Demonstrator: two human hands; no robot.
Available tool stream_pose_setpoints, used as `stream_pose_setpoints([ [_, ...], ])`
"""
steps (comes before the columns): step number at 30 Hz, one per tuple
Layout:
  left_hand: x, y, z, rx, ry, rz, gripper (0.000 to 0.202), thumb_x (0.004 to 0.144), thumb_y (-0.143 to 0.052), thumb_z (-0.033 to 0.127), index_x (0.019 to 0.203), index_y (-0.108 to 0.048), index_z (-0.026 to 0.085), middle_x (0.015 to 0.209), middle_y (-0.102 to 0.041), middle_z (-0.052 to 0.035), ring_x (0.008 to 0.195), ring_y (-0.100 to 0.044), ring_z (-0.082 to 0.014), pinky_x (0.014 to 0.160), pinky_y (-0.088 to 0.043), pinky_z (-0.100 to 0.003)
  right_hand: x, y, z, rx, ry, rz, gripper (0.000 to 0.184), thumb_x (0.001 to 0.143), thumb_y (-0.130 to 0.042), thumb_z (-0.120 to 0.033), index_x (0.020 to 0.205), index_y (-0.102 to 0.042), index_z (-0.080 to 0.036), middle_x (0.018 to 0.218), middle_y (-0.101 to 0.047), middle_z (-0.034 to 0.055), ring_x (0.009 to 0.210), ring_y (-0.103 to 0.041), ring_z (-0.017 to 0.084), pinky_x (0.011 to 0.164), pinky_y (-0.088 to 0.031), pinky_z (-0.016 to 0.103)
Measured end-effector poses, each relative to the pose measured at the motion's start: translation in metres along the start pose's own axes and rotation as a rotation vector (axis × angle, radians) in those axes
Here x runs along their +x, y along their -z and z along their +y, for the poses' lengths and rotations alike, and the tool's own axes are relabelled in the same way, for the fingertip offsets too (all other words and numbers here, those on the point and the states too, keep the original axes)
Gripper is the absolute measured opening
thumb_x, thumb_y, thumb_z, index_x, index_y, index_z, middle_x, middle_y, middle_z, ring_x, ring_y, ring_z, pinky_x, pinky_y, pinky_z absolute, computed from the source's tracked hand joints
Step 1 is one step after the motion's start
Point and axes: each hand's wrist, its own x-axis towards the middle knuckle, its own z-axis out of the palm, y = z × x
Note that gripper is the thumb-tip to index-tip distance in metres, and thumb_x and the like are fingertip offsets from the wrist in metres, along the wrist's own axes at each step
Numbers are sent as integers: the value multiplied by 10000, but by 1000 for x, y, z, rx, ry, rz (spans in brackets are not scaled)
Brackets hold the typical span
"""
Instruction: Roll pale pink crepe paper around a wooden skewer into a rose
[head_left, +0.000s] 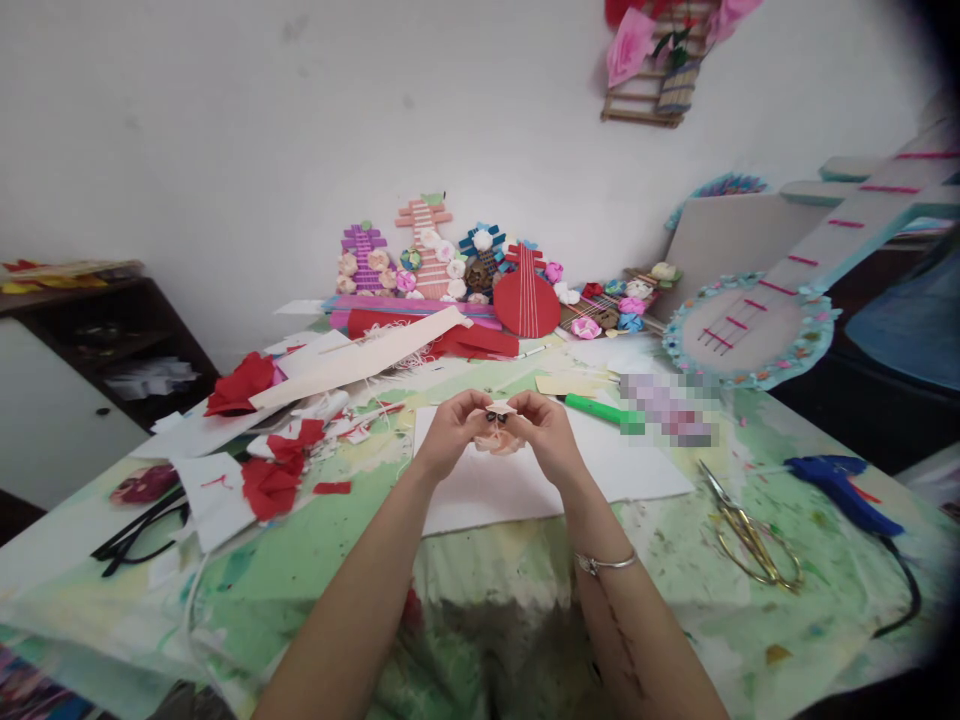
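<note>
Both hands meet over a white sheet (480, 505) in the middle of the table. My left hand (451, 432) pinches the left side of a pale pink paper flower (501, 442), fingers closed on it. From the other side my right hand (549, 432) grips the same flower, its thumb near the left one. Dark nails show at the thumb tips. The fingers cover part of the flower. To the right, a bright green utility knife or pen-like tool (600, 409) lies by the sheet's far edge.
Gold-handled scissors (754, 535) and a blue glue gun (847, 490) with a cord lie at right. Red and white paper scraps (281, 470) and black glasses (142, 530) cover the left. Behind stand several decorated model instruments, including a red one (526, 298).
</note>
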Motion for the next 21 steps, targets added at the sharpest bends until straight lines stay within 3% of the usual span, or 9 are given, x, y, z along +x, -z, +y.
stream_pose_setpoints([
  [6,1,3,1,79,-42,38,177,639,-687,238,757,-603,137,662,-626,-11,586,-572,-111,536,-448,-213,0,-3,1,-88,39,59,149,684,-631,-306,725,-559,-183,643,-565,-30,560,-533,111,500,-422,221],
  [11,1,-3,-6,288,-208,213,103,634,-665,193,656,-575,148,628,-575,8,620,-549,-113,550,-424,-206,-2,-10,6,-498,314,186,37,733,-547,-219,706,-529,-200,693,-544,-14,653,-504,128,619,-414,248],
  [14,0,-6,-10,430,-303,295,88,653,-630,177,621,-551,159,614,-543,17,638,-533,-116,570,-420,-210,-3,-14,9,-632,469,227,51,753,-496,-176,711,-502,-205,709,-509,0,661,-480,136,625,-398,257],
  [19,1,-8,-10,427,-313,292,23,663,-592,152,669,-573,164,655,-570,14,657,-552,-120,634,-453,-234,-5,-16,10,-632,493,234,125,760,-446,-118,750,-533,-206,767,-493,17,687,-477,146,637,-403,270],
  [21,1,-9,-8,382,-286,283,97,656,-559,123,732,-602,166,704,-589,7,687,-569,-124,667,-464,-243,-5,-16,8,-579,477,236,181,741,-427,-84,749,-561,-204,801,-493,28,731,-494,154,660,-415,281],
])
